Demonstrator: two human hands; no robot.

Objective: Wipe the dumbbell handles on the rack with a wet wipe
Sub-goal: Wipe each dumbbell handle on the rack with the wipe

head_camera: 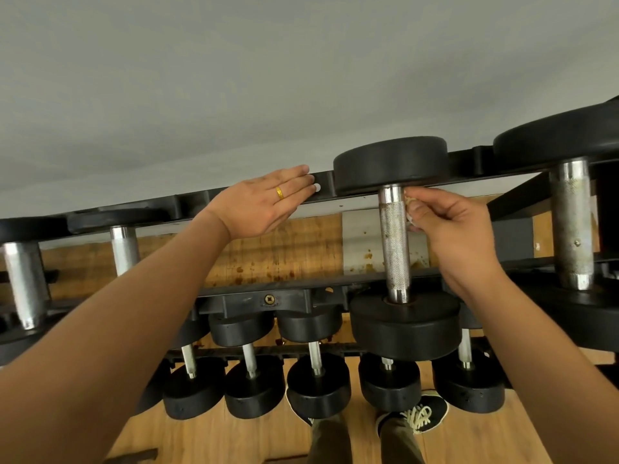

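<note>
Pinching a small balled wet wipe (409,197) btw thumb & fingers, right hand (459,236) holds it against the far end of the knurled dumbbell handle (394,242), top tier of rack (268,299), right of centre. Left hand (264,204) lies flat, fingers straight, on the far rail (191,202). Best approach: wrap wipe round the bar, drag far-to-near w/ firm pressure, twisting to reach the underside. Wipe looks soiled, so refold.

On the top tier a wide gap lies open between a left handle (124,252) and the middle handle (395,242), crossed only by the left grip (264,202) lying flat on the back rail (323,184). The right grip (452,229), pinching a wipe (408,199), fills the narrower gap toward the right handle (569,222), and black heads (390,165) close off each handle's ends.
</note>
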